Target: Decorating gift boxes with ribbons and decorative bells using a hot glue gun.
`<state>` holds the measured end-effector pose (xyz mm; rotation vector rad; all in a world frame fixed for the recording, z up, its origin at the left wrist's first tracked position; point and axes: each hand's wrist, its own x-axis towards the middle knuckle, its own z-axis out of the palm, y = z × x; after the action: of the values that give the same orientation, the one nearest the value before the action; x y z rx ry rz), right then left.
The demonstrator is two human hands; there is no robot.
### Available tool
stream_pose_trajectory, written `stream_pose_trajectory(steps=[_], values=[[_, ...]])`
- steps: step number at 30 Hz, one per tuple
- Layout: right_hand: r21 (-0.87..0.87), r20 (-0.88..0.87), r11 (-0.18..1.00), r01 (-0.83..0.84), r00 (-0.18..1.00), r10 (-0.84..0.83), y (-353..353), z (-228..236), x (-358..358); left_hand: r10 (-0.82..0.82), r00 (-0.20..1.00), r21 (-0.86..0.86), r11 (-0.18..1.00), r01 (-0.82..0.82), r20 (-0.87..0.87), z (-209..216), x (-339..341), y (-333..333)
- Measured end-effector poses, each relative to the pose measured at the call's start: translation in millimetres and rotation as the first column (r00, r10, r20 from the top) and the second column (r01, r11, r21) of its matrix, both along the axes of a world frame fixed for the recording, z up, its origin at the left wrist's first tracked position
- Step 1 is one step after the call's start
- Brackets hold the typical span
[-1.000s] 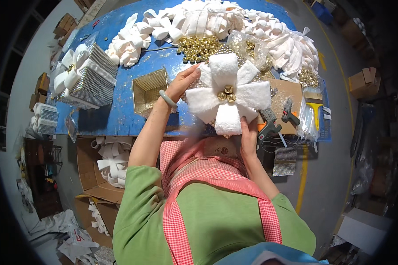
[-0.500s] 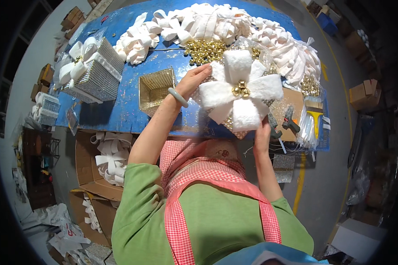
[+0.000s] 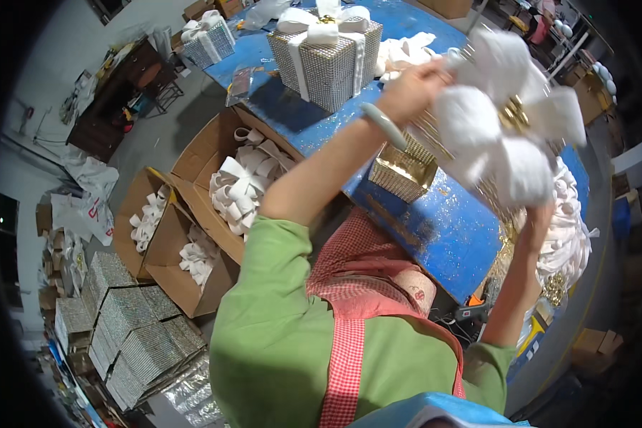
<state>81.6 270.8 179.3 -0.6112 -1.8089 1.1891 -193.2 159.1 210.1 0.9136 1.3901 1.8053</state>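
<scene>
Both my hands hold a gift box topped by a big white plush bow (image 3: 531,167) with gold bells (image 3: 513,114) at its middle. It is lifted over the blue table, tilted and blurred by motion. My left hand (image 3: 417,89), with a pale bangle at the wrist, grips its upper left side. At its lower edge is my right hand (image 3: 540,221), fingers mostly hidden behind the bow. Under my left wrist stands an open gold box (image 3: 399,178). Further left on the table sits a silver gift box (image 3: 328,68) with white ribbon and bow.
A smaller silver gift box (image 3: 208,39) stands at the table's far left corner. Cardboard cartons (image 3: 192,167) of white bows are left of the table, above stacked silver boxes (image 3: 132,335). White ribbon pieces (image 3: 567,242) lie at right, near a yellow-handled brush (image 3: 533,332).
My view has swung left, bringing the cartons and stacked silver boxes into sight. Both hands have raised the bow-topped box, carrying it up and away from the table's near edge.
</scene>
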Motion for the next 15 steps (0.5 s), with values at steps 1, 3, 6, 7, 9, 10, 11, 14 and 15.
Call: stream_pose_trajectory(steps=[1, 3, 6, 7, 9, 10, 11, 14, 15], values=[[-0.045, 0.008, 0.988, -0.146, 0.989, 0.147, -5, 9, -32, 0.086, 0.996, 0.063, 0.994, -0.086, 0.007, 6, -20, -16], [-0.046, -0.082, 0.945, -0.324, 0.944, 0.32, -21, 15, -96, 0.211, 0.976, 0.16, 0.963, -0.218, 0.058, 12, -58, -53], [-0.194, -0.12, 0.871, -0.452, 0.892, 0.436, -58, -2, -176, 0.449, 0.889, 0.043, 0.893, -0.447, -0.093, 4, -117, -115], [-0.255, -0.06, 0.854, -0.454, 0.889, 0.454, -70, -12, -200, 0.462, 0.879, 0.012, 0.886, -0.464, -0.117, -2, -137, -133], [-0.332, -0.045, 0.788, -0.518, 0.843, 0.535, -92, -40, -242, 0.406, 0.912, -0.051, 0.914, -0.403, 0.063, -27, -172, -165], [-0.345, 0.006, 0.781, -0.521, 0.83, 0.557, -100, -57, -260, 0.456, 0.873, -0.101, 0.89, -0.445, 0.171, -42, -191, -178], [-0.483, -0.021, 0.718, -0.502, 0.826, 0.564, -110, -74, -283, 0.426, 0.883, -0.152, 0.903, -0.401, 0.199, -59, -209, -188], [-0.555, 0.089, 0.713, -0.428, 0.822, 0.563, -124, -124, -335, 0.524, 0.838, -0.3, 0.832, -0.466, 0.151, -114, -264, -200], [-0.576, 0.142, 0.736, -0.355, 0.843, 0.518, -125, -137, -350, 0.586, 0.79, -0.377, 0.783, -0.494, 0.18, -132, -283, -201]])
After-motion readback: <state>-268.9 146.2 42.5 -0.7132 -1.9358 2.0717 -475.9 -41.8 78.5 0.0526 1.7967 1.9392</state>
